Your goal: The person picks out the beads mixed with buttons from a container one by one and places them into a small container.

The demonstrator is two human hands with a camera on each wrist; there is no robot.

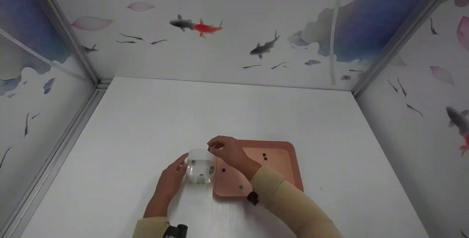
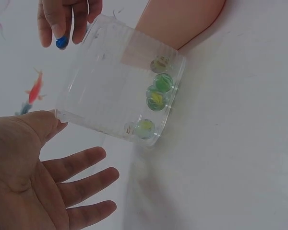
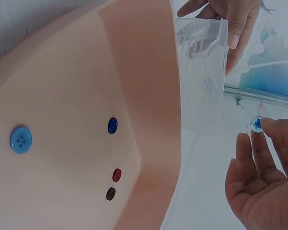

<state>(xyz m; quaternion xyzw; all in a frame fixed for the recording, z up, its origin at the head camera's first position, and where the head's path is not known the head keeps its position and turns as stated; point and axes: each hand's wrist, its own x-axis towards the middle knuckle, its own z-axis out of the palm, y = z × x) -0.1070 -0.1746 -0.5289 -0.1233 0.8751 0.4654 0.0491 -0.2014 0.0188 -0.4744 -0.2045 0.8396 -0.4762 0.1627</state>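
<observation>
A clear plastic box point(image 1: 200, 167) point(image 2: 116, 98) point(image 3: 201, 72) stands on the white table beside a pink tray point(image 1: 284, 172) point(image 3: 86, 96). Several glass marbles point(image 2: 157, 91) lie in the box. My right hand point(image 1: 226, 150) point(image 2: 67, 24) point(image 3: 261, 167) hovers over the box's far rim and pinches a blue marble point(image 1: 210, 150) point(image 2: 61, 42) point(image 3: 256, 124) between thumb and fingertip. My left hand point(image 1: 172, 177) point(image 2: 43, 177) point(image 3: 230, 21) rests with straight fingers against the box's left side, thumb at its corner. Several small buttons point(image 1: 264, 155) point(image 3: 113, 125) lie in the tray, one larger and light blue point(image 3: 20, 139).
Walls papered with fish and petals point(image 1: 205, 27) close in the white table point(image 1: 146, 120) on three sides, with metal rails point(image 1: 69, 128) at the corners. The tray lies right of the box, near the table's front.
</observation>
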